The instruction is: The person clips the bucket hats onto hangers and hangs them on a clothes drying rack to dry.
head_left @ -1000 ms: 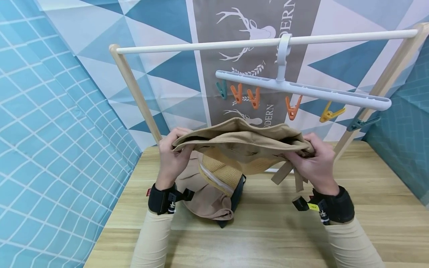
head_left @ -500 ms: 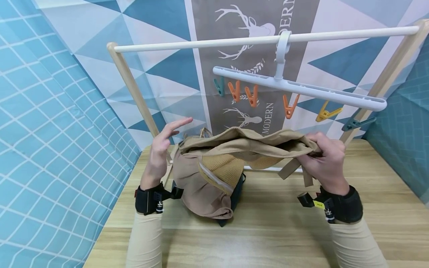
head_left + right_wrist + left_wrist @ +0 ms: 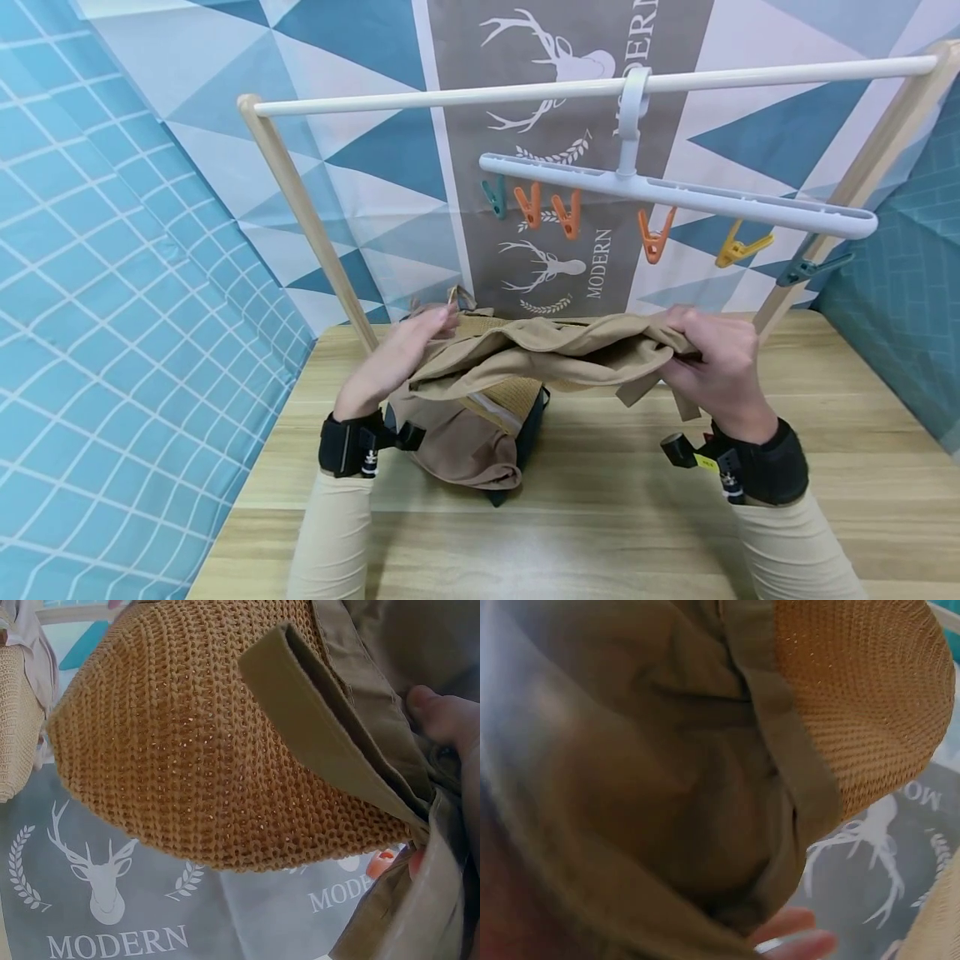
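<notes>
A sun hat (image 3: 547, 358) with a tan cloth brim and a woven straw crown (image 3: 195, 742) is held over the table, its brim folded flat toward me. My right hand (image 3: 712, 358) grips the right end of the brim, and loose cloth ties (image 3: 330, 727) hang beside that hand. At the left end my left hand (image 3: 401, 358) lies against the cloth with fingers fairly straight. In the left wrist view its fingertips (image 3: 799, 934) show past the brim's edge, while the cloth hides the rest of the hand.
More hats, one with a brown brim (image 3: 457, 442), lie piled on the wooden table (image 3: 600, 517) beneath. Behind stands a wooden rack with a white rod (image 3: 450, 102). A pale blue hanger (image 3: 697, 193) with several coloured clips (image 3: 655, 237) hangs from it.
My left hand let go of the brim's left end, lifted away with fingers spread, then came back against the cloth. The right hand kept its grip, and the hat has sunk lower.
</notes>
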`<state>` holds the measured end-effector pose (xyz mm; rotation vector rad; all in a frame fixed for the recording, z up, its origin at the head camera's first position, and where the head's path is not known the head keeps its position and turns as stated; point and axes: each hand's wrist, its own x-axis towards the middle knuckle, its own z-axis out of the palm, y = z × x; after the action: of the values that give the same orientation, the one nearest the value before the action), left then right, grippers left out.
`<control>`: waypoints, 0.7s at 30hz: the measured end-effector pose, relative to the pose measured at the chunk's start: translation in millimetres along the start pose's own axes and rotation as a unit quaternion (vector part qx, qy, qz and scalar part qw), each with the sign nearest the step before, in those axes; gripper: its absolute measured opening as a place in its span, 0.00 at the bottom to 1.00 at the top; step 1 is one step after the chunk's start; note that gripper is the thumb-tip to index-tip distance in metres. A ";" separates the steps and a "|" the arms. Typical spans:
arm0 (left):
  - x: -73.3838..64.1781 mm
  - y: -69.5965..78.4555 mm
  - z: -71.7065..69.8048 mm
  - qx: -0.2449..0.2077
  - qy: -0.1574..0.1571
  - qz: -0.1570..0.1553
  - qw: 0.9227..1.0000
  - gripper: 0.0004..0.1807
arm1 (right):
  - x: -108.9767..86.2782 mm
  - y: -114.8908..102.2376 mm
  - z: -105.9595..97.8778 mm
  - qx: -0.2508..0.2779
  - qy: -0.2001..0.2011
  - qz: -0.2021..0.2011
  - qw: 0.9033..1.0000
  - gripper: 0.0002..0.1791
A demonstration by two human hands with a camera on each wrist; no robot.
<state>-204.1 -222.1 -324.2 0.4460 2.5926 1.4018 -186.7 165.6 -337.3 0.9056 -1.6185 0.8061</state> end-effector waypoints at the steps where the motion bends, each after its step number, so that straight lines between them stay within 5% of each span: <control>1: 1.8 -0.2 2.8 0.006 -0.008 0.001 1.000 0.36 | -0.4 -0.1 -0.1 -0.003 -0.003 -0.001 1.000 0.30; 11: 13.2 -0.6 21.9 0.098 -0.071 0.047 0.991 0.30 | -1.5 2.0 -1.8 -0.017 -0.006 0.006 1.000 0.30; 16: 10.3 -0.2 21.5 0.088 -0.066 0.043 0.993 0.35 | -1.1 2.9 -1.5 -0.012 -0.002 0.009 1.000 0.30; 21: 9.5 1.0 20.6 0.090 -0.041 0.078 0.992 0.34 | -1.3 5.2 -0.4 -0.017 0.004 0.011 1.000 0.31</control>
<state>-207.1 -202.2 -334.7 0.7297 2.6769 1.1672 -190.8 168.7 -338.8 0.8624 -1.6331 0.7935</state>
